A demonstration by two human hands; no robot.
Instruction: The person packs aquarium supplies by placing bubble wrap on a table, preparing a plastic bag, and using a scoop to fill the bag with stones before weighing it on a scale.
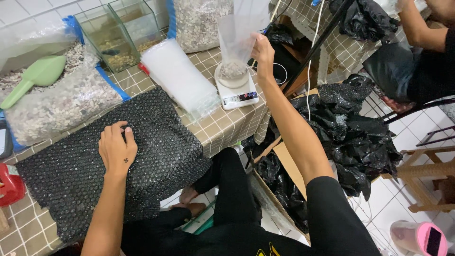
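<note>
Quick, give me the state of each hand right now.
Left hand: open, flat on the black bubble wrap.
Right hand: closed, holding the clear bag on the scale.

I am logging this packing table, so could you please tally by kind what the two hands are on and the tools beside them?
Clear plastic bag, held by the right hand: 1
White digital scale: 1
Black bubble wrap sheet, under the left hand: 1
Green scoop: 1
Glass tank: 1
Total: 5
</note>
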